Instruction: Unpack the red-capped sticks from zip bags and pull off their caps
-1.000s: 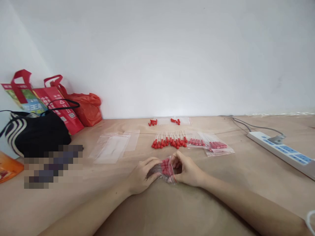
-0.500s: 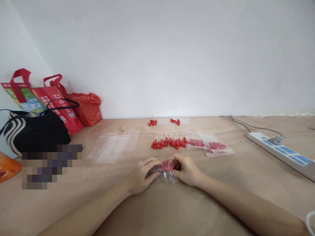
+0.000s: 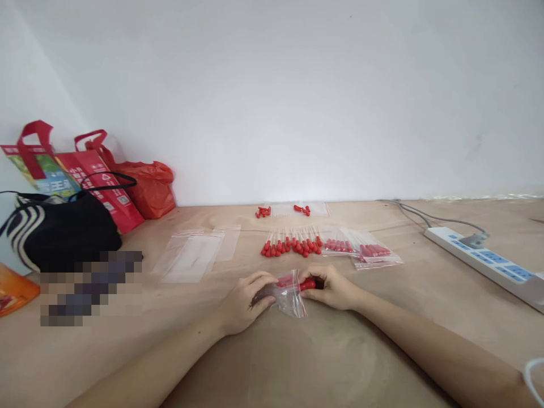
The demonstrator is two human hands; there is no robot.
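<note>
Red tote (image 3: pixel 113 195) reads 小 (apparently; print blurred); hands (image 3: pixel 246 303) at clear pouch (image 3: pixel 289 300).

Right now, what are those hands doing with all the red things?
A person's left hand holds a see-through bag with red-ended sticks inside. The right hand is at the bag's mouth, with a red end by its fingers. Past the hands lies a row of loose red-ended sticks, with filled bags to the right and flat bags to the left.

a white loop (image 3: pixel 527 375) (partly cropped) sits at the right forearm (image 3: pixel 425 345)
</note>
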